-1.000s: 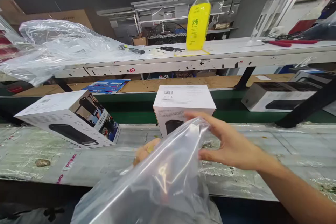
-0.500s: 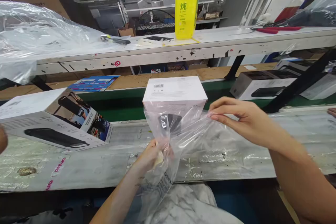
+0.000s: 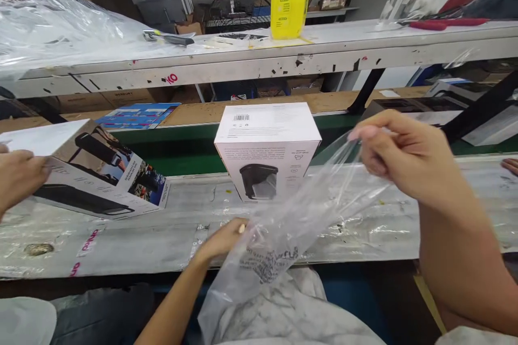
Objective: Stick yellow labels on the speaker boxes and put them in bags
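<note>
A clear plastic bag [image 3: 283, 232] with dark printed text is stretched between my two hands, its lower end hanging over my lap. My left hand [image 3: 226, 237] grips it low at the bench edge, fingers closed. Higher up on the right, my right hand [image 3: 399, 145] pinches the bag's upper corner between thumb and fingers. Just behind the bag, a white box [image 3: 267, 124] with a picture of a black device stands upright on the bench; part of its front is covered by the plastic. Neither hand touches the box.
At left, a co-worker's hand [image 3: 20, 178] rests on another printed box [image 3: 105, 172]. Another person's fingers [image 3: 510, 166] show at the right edge. A raised shelf [image 3: 226, 59] crosses behind, bearing a yellow bottle [image 3: 289, 0], a cutter [image 3: 168, 38] and red-handled pliers [image 3: 445, 23]. More boxes [image 3: 441, 113] stand back right.
My right hand has moved up and right, pulling the bag taut and off most of the box front. A co-worker's hand has come onto the left box. The view has tilted down.
</note>
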`<state>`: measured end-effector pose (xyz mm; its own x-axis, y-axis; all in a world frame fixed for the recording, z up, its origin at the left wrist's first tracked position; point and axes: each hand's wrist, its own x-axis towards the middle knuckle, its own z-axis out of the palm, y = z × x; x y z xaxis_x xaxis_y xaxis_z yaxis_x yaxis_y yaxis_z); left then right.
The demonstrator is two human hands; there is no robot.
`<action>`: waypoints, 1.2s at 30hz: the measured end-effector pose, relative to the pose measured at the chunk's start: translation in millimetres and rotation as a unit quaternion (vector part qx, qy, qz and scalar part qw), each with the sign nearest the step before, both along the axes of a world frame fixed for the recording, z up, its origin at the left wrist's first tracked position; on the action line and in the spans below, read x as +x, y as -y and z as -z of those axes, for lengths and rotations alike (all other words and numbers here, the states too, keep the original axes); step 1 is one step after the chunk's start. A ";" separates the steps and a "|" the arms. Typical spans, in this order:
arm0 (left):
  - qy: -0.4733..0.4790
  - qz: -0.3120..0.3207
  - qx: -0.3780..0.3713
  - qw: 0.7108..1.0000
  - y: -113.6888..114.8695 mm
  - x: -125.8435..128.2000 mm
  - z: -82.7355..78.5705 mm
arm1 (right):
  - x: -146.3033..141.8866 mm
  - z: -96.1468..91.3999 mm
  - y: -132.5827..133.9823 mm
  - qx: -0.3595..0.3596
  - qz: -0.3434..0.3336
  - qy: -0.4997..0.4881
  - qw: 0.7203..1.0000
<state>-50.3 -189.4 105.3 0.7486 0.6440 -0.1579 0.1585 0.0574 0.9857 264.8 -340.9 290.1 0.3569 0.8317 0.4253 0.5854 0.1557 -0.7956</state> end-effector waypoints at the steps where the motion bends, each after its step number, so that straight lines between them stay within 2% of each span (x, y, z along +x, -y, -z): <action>1: -0.018 0.014 0.012 1.000 -7.1 -9.7 -11.4 | 2.2 -1.0 -0.8 -0.045 -0.038 0.004 0.998; 2: -0.023 0.014 0.031 0.999 -13.9 -18.6 -25.9 | 3.8 -2.2 -2.1 -0.083 -0.081 -0.001 0.993; 4: 0.016 -0.054 0.120 0.991 -21.1 -28.8 -60.9 | 3.9 -5.3 -6.4 -0.130 -0.169 -0.030 0.976; 5: 0.045 -0.069 0.153 0.985 -19.8 -27.7 -79.2 | 1.7 -7.1 -9.5 -0.142 -0.215 -0.049 0.965; 6: 0.065 -0.058 0.182 0.979 -15.2 -21.6 -96.5 | -2.0 -9.0 -13.3 -0.149 -0.259 -0.067 0.952; 8: 0.055 0.009 0.234 0.971 -0.5 3.5 -125.2 | -12.4 -12.4 -21.4 -0.145 -0.325 -0.092 0.930; 10: 0.060 0.096 0.281 0.953 11.2 36.2 -144.0 | -21.2 -14.9 -27.8 -0.124 -0.349 -0.103 0.923; 12: 0.053 0.212 0.279 0.935 11.3 60.8 -154.5 | -22.1 -17.1 -29.6 -0.110 -0.338 -0.118 0.927; 14: 0.009 0.284 0.258 0.923 -0.1 66.6 -159.4 | -12.1 -19.0 -26.0 -0.154 -0.322 -0.116 0.927; 17: -0.030 0.282 0.253 0.925 -25.1 41.4 -162.1 | 15.3 -18.2 -13.9 -0.287 -0.360 0.003 0.888; 18: -0.020 0.279 0.257 0.925 -32.5 27.9 -162.8 | 24.7 -15.3 -9.5 -0.310 -0.384 0.056 0.868; 20: 0.006 0.294 0.259 0.920 -44.0 -0.1 -164.4 | 40.4 -3.4 -2.3 -0.302 -0.433 0.107 0.843; 22: 0.005 0.314 0.254 0.915 -51.7 -24.3 -165.4 | 50.3 15.6 0.3 -0.264 -0.444 0.032 0.856; 24: -0.023 0.316 0.231 0.920 -57.6 -41.1 -164.0 | 53.7 36.3 -4.1 -0.208 -0.411 -0.128 0.878; 26: -0.046 0.291 0.197 0.935 -63.5 -47.9 -159.8 | 51.3 51.6 -16.7 -0.144 -0.334 -0.260 0.895; 27: -0.037 0.264 0.179 0.947 -66.8 -46.9 -157.1 | 48.5 55.7 -25.9 -0.108 -0.292 -0.294 0.904; 28: -0.008 0.223 0.165 0.961 -70.6 -42.9 -154.5 | 45.1 57.3 -36.7 -0.071 -0.252 -0.308 0.915; 30: 0.094 0.096 0.147 0.980 -80.6 -26.2 -150.7 | 38.2 55.1 -61.1 0.004 -0.167 -0.302 0.939; 31: 0.149 0.017 0.144 0.978 -87.2 -14.3 -150.0 | 35.3 52.6 -73.8 0.037 -0.129 -0.291 0.947; 33: 0.217 -0.134 0.156 0.954 -103.9 13.1 -150.4 | 31.6 48.2 -97.9 0.064 -0.075 -0.263 0.960; 34: 0.218 -0.183 0.164 0.944 -113.6 27.0 -151.0 | 30.9 46.9 -108.5 0.063 -0.058 -0.250 0.965; 36: 0.180 -0.214 0.181 0.943 -133.1 51.2 -151.1 | 32.0 46.1 -126.1 0.050 -0.043 -0.231 0.971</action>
<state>0.9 -56.3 256.4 0.3718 0.8621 0.3444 -0.1506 -0.3101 0.9387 296.8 -214.8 244.0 0.4606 0.8291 0.3168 0.1506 0.2787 -0.9485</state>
